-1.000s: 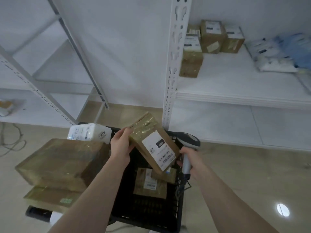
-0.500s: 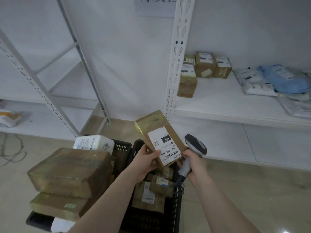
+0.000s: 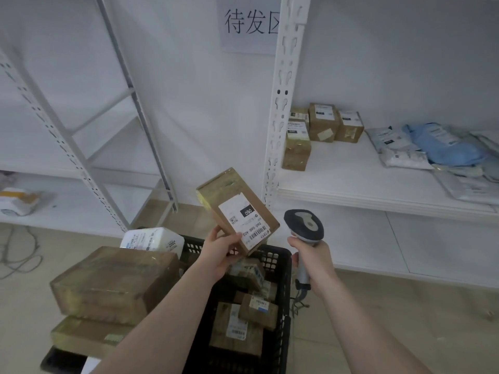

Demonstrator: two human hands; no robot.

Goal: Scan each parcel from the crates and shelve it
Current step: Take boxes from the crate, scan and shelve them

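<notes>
Head view: nearest, at 6 o'clock, black crate (image 3: pixel 286 292) holds several small taped parcels, labels up, not yet scanned by my read. At 8 o'clock two big cardboard boxes (image 3: pixel 113 282) are stacked, a white packet (image 3: pixel 151 240) behind them. Left hand (image 3: pixel 224 249) grips brown parcel (image 3: pixel 237 209) by its lower corner, fingers curled round it, label tilted toward the scanner so the barcode can be read. Right hand (image 3: pixel 313 255) is wrapped round scanner (image 3: pixel 305 225) handle, head aimed at 11 o'clock. Farther, at 1 o'clock, shelf (image 3: pixel 351 190) carries small boxes and poly bags, likely the drop spot.
</notes>
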